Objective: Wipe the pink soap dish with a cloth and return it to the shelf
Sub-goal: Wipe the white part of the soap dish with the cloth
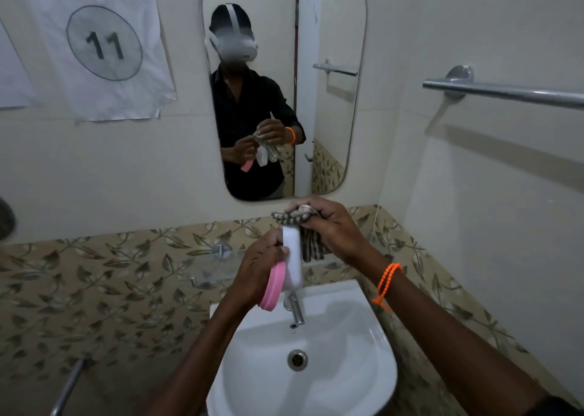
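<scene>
My left hand (259, 267) grips the pink soap dish (273, 286) on edge above the sink, together with a white part (292, 259) that stands upright against it. My right hand (328, 222) holds a bunched checked cloth (297, 218) against the top of the white part; a loose end of the cloth (311, 245) hangs down behind it. The mirror (284, 83) reflects both hands with the dish and cloth. A clear glass shelf (210, 270) on chrome brackets sits on the tiled wall, left of my left hand.
A white basin (363, 368) with a chrome tap (296, 313) lies directly below my hands. A chrome towel bar (505, 93) runs along the right wall. A paper sign marked 11 (104, 42) hangs at upper left. A metal pipe (68, 387) slants at lower left.
</scene>
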